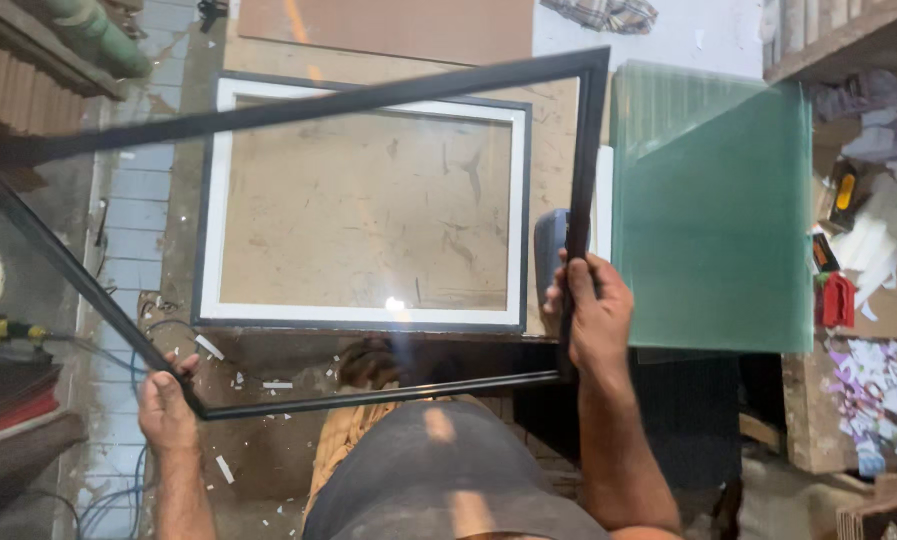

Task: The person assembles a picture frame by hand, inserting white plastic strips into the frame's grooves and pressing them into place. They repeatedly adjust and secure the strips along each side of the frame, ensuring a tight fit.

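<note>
I hold a thin black rectangular frame up in the air over the workbench, tilted. My left hand grips its near-left corner. My right hand is closed around its right side bar, low down. Below it on the bench lies a second frame with a white inner border and dark outer edge, with a glass pane in it that shows a glare spot.
A stack of greenish glass sheets lies to the right on the bench. Paper scraps and small tools litter the far right shelf. A yellow power tool sits at the left. Brown boards lie at the back.
</note>
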